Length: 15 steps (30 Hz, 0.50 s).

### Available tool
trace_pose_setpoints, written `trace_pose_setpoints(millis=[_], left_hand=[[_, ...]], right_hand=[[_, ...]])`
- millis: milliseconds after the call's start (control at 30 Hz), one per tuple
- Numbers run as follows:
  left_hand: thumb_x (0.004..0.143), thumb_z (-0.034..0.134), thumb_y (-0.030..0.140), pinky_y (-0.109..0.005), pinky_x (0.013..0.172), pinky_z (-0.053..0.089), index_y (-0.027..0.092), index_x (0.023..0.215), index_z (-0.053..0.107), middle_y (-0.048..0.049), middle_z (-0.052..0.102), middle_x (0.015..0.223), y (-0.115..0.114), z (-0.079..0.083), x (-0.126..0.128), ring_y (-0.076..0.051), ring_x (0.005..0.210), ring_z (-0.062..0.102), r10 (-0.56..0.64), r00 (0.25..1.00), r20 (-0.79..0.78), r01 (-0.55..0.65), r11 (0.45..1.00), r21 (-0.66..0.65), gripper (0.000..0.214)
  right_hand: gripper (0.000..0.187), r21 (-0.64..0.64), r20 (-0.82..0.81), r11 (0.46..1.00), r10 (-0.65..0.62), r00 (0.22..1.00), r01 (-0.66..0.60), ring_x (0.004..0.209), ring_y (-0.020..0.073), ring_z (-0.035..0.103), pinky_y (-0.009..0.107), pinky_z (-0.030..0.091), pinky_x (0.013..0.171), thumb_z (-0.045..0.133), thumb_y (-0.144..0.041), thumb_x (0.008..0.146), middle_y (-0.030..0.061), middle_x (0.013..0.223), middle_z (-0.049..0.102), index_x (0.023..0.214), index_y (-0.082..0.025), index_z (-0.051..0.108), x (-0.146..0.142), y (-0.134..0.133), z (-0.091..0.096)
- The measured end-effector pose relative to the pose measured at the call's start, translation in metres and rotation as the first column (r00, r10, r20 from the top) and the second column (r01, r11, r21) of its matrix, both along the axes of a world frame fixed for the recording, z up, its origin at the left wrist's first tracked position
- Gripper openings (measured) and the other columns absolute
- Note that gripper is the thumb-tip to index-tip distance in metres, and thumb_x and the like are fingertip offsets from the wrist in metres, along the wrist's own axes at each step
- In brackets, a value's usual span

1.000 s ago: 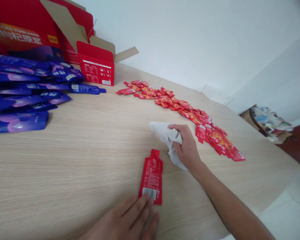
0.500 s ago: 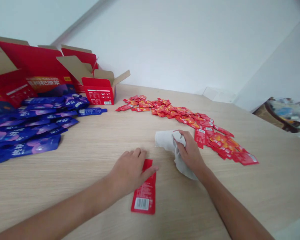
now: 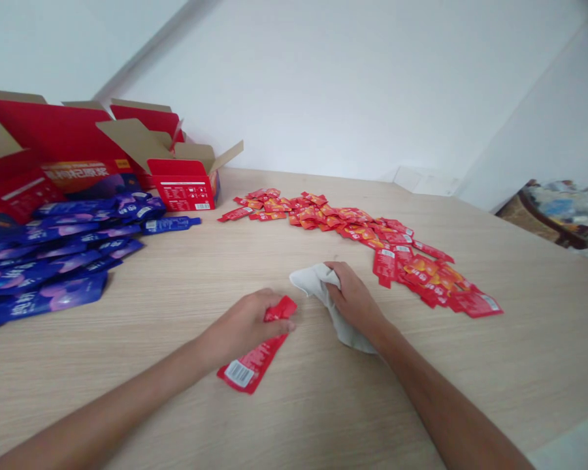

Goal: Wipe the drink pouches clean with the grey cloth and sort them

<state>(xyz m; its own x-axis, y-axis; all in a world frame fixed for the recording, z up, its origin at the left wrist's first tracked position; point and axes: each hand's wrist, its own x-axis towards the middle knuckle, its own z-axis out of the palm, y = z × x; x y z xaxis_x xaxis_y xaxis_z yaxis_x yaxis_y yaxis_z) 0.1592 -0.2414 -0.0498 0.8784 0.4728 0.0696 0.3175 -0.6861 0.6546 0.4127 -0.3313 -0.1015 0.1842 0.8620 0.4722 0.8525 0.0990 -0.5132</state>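
Observation:
My left hand (image 3: 247,323) is closed on the top end of a red spouted pouch (image 3: 252,360); the pouch's barcode end rests on the wooden table (image 3: 176,307). My right hand (image 3: 355,301) lies just to the right, fingers wrapped round a crumpled white cloth (image 3: 313,282) that rests on the table. Past my right hand a long band of small red sachets (image 3: 372,238) lies spread across the table.
A pile of blue-purple pouches (image 3: 59,254) covers the table's left side. Behind it stand open red cardboard boxes (image 3: 176,173) against the white wall. The table's right edge runs down at the far right, with cluttered floor items (image 3: 558,212) beyond.
My left hand went from lying flat on the red pouch to gripping its top and lifting it, turning the pouch so its barcode end points left. The right hand with the cloth barely moved.

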Motion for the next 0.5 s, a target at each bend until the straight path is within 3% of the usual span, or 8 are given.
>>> trace_pose_setpoints(millis=[133,267,367,500], left_hand=[[0.104,0.055,0.041,-0.024,0.074,0.05,0.022,0.097,0.075,0.0,0.061,0.091,-0.006,0.016,-0.021,-0.013,0.084,0.063,-0.006,0.979,0.202,0.007,1.0,-0.005,0.029],[0.106,0.054,0.029,-0.027,0.081,0.051,0.031,0.109,0.077,0.0011,0.067,0.096,-0.024,0.006,-0.057,-0.014,0.09,0.063,-0.153,0.961,0.231,0.093,0.963,0.252,0.023],[0.107,0.053,0.025,-0.026,0.091,0.051,0.026,0.107,0.074,0.0029,0.074,0.102,-0.043,-0.011,-0.078,-0.014,0.096,0.067,-0.255,0.954,0.158,0.158,0.873,0.461,0.021],[0.107,0.055,0.042,-0.026,0.121,0.034,0.024,0.12,0.074,0.0034,0.076,0.123,-0.066,-0.036,-0.098,-0.013,0.12,0.066,-0.288,0.946,0.145,0.083,0.651,0.754,0.029]], right_hand=[[0.032,-0.005,-0.008,1.0,-0.013,1.0,0.013,0.116,0.0248,0.063,0.043,0.051,0.103,0.049,-0.019,0.099,0.0109,0.123,0.066,0.13,-0.02,0.057,0.003,0.001,-0.002],[0.032,-0.014,-0.017,1.0,-0.018,1.0,0.018,0.117,0.0259,0.063,0.045,0.049,0.106,0.049,-0.021,0.1,0.0116,0.123,0.066,0.13,-0.019,0.057,0.003,0.002,-0.007],[0.032,-0.018,-0.023,1.0,-0.02,1.0,0.02,0.118,0.0273,0.062,0.047,0.048,0.107,0.05,-0.022,0.1,0.0128,0.123,0.066,0.131,-0.017,0.058,0.003,0.003,-0.009],[0.032,-0.027,-0.025,1.0,-0.017,1.0,0.016,0.117,0.027,0.063,0.045,0.049,0.105,0.05,-0.023,0.099,0.013,0.123,0.066,0.13,-0.017,0.059,0.002,0.003,-0.01]])
